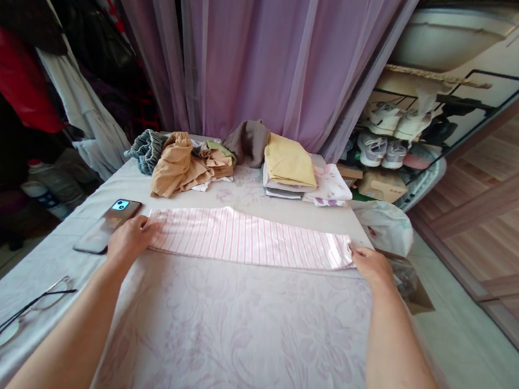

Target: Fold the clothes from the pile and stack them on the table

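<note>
A pair of pink-and-white striped pants (243, 239), folded lengthwise into a long strip, lies across the cloth-covered table (238, 334). At its left end my left hand (132, 237) is closed on the fabric edge. My right hand (372, 263) pinches the other end, near a bunched, shiny hem. The strip lies mostly flat between my hands, with a small peak along its far edge. Just beyond my left wrist lies a phone (108, 227), its camera side up.
Behind the strip, crumpled clothes (178, 166) lie at left and a stack of folded clothes (291, 163) at right. Eyeglasses (19, 321) rest on the near left. A purple curtain (271, 53) hangs behind the table; a shoe rack (397, 124) stands at right.
</note>
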Demonstrator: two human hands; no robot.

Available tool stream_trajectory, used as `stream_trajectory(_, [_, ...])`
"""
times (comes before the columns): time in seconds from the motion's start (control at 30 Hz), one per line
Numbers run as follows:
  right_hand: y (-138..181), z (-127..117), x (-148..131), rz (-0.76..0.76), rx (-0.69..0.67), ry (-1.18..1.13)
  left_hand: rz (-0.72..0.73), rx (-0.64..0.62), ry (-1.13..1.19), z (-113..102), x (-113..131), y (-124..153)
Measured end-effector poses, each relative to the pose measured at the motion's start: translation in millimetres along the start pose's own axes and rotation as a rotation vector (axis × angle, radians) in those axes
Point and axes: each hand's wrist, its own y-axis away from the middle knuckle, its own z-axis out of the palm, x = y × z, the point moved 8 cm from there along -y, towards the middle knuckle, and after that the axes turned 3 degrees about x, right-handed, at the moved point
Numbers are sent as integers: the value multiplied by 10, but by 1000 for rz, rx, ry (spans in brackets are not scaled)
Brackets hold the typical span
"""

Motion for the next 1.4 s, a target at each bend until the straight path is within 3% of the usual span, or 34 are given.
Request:
stream_trajectory(0.37, [90,11,60,67,18,21,-74,10,-44,-6,-154,-84])
stream_trajectory(0.57, [70,-18,51,51,34,4,-11,4,15,54,-160,-89])
stream_trajectory(0.7, [180,-134,46,93,119,-11,-16,33,95,51,-178,-62])
stream_trajectory(0.8, [294,-119,-23,70,82,-13,-18,76,156,31,-176,-16])
stream_trajectory(1.0, [443,-133,-99,46,166,31,210,308,87,-75,122,217])
stream_trajectory(1.13, [452,-116,-96,31,211,62,353,212,-5,92,371,330])
stream_trajectory(1.23, [453,-108,-92,20,252,60,350,148,-52,190,411,344])
stream_trajectory(1.4, [455,-84,-91,-4,316,68,349,170,-87,201,398,355])
